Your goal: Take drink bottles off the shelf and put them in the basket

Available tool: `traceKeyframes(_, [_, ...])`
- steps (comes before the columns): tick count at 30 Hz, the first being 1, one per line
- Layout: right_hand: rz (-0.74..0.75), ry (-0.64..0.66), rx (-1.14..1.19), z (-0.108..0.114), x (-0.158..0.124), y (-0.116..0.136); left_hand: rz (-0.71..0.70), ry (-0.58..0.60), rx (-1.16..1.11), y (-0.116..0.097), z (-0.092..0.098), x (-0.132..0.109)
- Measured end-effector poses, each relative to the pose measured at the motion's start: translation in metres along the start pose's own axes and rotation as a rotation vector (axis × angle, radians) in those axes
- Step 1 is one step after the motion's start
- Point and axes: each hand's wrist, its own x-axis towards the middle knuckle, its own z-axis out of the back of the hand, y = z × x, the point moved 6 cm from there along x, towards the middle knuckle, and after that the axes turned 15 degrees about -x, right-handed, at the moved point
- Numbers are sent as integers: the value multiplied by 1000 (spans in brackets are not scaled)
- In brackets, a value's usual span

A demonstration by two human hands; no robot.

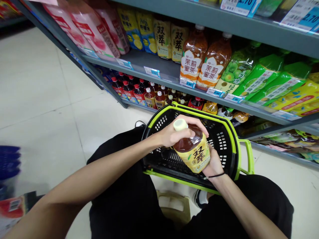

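A bottle of brown drink [194, 152] with a yellow label and a pale yellow cap is tilted in front of me, over the shopping basket. My left hand [178, 132] wraps round its upper part just below the cap, thumb across the front. Lower down, my right hand [214, 162] grips the bottle near its base; some of its fingers are hidden behind it. The black shopping basket [161, 166] with lime-green rim and handles sits under both hands, between my knees and the shelf. Its inside is partly hidden by my hands and the bottle.
A grey shelf [154, 63] ahead carries pink bottles [93, 33], yellow-labelled bottles [161, 38], honey tea bottles [193, 59] and green bottles [264, 78]. Several red-capped bottles [137, 93] stand on the level below. A beige stool [174, 207] is beneath me; blue goods [10, 166] lie at left.
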Motion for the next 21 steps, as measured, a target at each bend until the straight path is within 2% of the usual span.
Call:
traceKeyframes(11, [17, 36, 53, -2, 0, -1, 21, -9, -7, -1, 1, 0])
traceKeyframes(16, [-47, -55, 60, 8, 2, -11, 84, -49, -24, -3, -1, 1])
traceKeyframes(21, [-65, -108, 74, 14, 5, -18, 87, -66, -83, -3, 0, 3])
